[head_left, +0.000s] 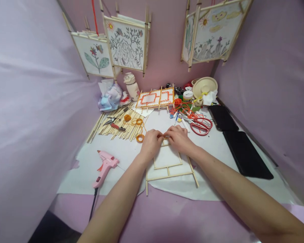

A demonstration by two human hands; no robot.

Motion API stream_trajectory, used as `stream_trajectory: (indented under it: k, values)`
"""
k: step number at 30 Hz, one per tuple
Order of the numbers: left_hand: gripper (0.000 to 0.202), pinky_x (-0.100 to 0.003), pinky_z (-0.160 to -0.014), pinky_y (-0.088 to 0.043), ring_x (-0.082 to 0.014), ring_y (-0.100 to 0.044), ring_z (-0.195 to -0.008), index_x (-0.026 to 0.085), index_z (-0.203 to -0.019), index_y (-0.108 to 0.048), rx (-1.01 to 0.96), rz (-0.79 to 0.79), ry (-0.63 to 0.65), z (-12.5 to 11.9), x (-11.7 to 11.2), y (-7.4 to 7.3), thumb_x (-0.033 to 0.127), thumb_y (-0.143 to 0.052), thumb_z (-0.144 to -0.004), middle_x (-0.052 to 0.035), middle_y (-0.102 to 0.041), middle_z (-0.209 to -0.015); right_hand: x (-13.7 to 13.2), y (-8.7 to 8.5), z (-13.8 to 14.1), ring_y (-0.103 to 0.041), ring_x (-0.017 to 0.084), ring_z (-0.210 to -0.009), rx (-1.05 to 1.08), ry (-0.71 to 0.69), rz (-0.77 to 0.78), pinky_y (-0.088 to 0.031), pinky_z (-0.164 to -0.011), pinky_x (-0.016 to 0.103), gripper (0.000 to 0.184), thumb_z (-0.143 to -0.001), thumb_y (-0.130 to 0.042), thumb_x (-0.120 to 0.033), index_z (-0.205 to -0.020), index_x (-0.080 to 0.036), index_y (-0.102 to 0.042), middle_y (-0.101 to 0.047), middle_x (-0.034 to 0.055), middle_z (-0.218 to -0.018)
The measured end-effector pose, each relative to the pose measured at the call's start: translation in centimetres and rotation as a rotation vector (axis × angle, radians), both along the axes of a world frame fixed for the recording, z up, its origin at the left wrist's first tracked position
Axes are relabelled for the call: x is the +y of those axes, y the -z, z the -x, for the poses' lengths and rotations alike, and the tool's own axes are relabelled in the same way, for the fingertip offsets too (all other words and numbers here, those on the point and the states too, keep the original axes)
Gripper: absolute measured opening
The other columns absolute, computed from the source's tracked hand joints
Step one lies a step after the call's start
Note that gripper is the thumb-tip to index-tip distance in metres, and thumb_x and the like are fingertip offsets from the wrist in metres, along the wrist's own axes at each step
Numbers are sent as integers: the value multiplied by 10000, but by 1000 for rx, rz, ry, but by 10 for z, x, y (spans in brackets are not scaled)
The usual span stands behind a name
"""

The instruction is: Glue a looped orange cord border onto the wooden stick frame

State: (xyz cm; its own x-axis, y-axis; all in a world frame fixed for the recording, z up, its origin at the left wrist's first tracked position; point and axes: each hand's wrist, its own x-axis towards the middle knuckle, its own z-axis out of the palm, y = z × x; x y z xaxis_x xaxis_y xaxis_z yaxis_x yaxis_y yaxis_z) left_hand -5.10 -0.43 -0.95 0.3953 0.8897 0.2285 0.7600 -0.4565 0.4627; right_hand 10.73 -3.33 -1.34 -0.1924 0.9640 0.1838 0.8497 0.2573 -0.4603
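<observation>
The left hand and right hand meet at the picture's centre, fingertips pinched narrowly on the far end of the stick frame, lower centre; I cannot tell how much orange yarn the pinch takes in. A hard pull could snap a thin joint or twist the frame askew. The loose yarn loops, left of centre, might snag on the nearby pliers. The glue gun, lower left, could scorch the sheet if hot. No brand or writing is legible on it or the bottle, upper centre.
</observation>
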Motion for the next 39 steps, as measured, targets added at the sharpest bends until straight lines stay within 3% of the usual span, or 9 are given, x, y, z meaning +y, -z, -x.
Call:
stream_trajectory:
  k: [9,17,24,30,39]
  values:
    - [173,-338,-842,-432,-216,-567,-901,182,-911,-680,-31,-51,36,2,-18,1,139,-513,-891,-58,-663,-899,0,8,-3,-428,249,-1056,12,-18,-64,-257,-800,384,307,-899,-460,-156,-1098,-262,-669,-614,80,-1105]
    - [112,-304,-739,-421,-201,-554,-834,203,-888,-575,-84,-35,-43,0,-24,3,105,-547,-842,-26,-632,-847,0,9,-4,-414,241,-1047,-40,-80,-108,-242,-808,391,277,-922,-459,-194,-1083,-279,-667,-591,69,-1089]
    - [116,-344,-782,-429,-229,-557,-857,171,-988,-612,47,-139,-32,0,-26,6,150,-562,-885,-55,-655,-877,-3,8,-5,-406,244,-1049,-102,-78,-122,-232,-818,391,243,-952,-441,-251,-1060,-254,-658,-582,81,-1106]
    - [133,-356,-792,-431,-237,-556,-843,158,-889,-639,177,-199,-33,0,-27,8,149,-511,-922,-70,-640,-835,-4,8,-4,-407,239,-1053,-93,-89,-120,-227,-824,392,235,-946,-450,-233,-1042,-258,-664,-581,72,-1096]
    - [147,-358,-806,-430,-235,-530,-852,156,-879,-667,160,-201,-11,0,-26,12,146,-526,-917,-67,-620,-847,-5,10,-3,-406,239,-1051,-104,-76,-130,-221,-818,393,221,-924,-470,-199,-1019,-257,-661,-582,68,-1090]
